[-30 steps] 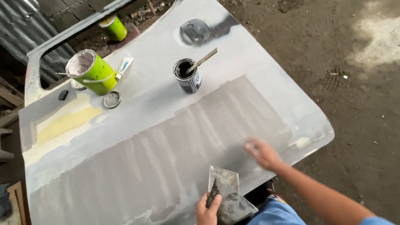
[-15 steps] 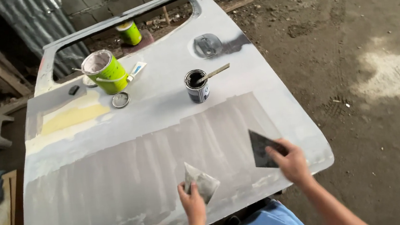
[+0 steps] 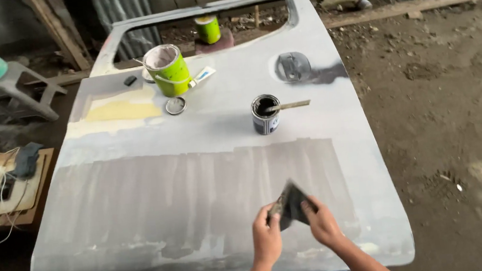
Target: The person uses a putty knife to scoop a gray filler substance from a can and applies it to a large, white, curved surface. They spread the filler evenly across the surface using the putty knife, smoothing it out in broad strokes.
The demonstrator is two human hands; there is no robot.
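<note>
Brought together since the earlier frame: left hand (image 3: 267, 238) and right hand (image 3: 322, 223), each clamped on a dark spreader blade (image 3: 290, 203), blades pressed face to face, probably to wipe filler between them. Held low over the grey car door panel (image 3: 197, 175). Farther out: small dark tin (image 3: 265, 114) with stir stick (image 3: 288, 105); green can (image 3: 169, 70).

three cans (image 3: 265, 114), two spreaders (image 3: 290, 204), one panel (image 3: 140, 192)

Left hand (image 3: 267, 237) and right hand (image 3: 322, 223) raised close together at near edge, fingers pinched, forearms angled inward; left wrist braceleted.
</note>
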